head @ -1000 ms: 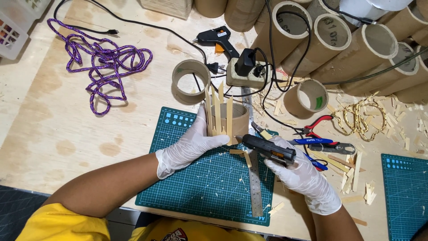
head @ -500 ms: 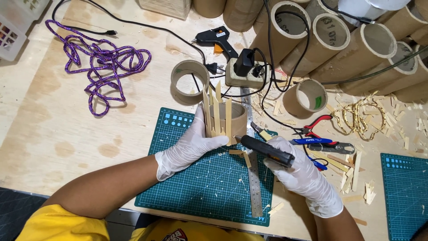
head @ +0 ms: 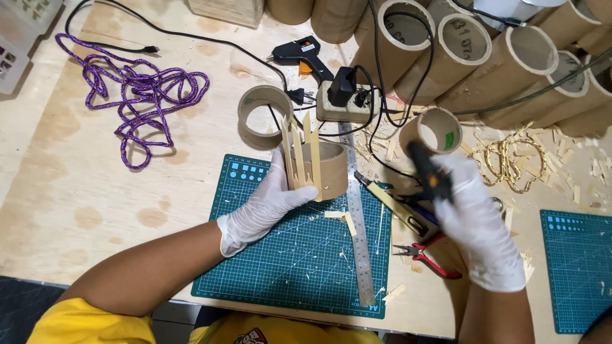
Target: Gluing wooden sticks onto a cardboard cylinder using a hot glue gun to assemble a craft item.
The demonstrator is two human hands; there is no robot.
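A purple cord (head: 131, 95) is coiled near the bench's (head: 70, 185) far left corner. On the far edge of a green cutting mat (head: 280, 255), a cardboard ring (head: 325, 169) with pale wooden sticks (head: 299, 156) glued upright on its side is gripped by the gloved left hand (head: 264, 207), fingers curled around it. A steel ruler (head: 358, 236) is laid along the mat's right edge. Just right of it, a black glue gun (head: 428, 171) is clasped in the gloved right hand (head: 475, 223), above red pliers (head: 430, 258).
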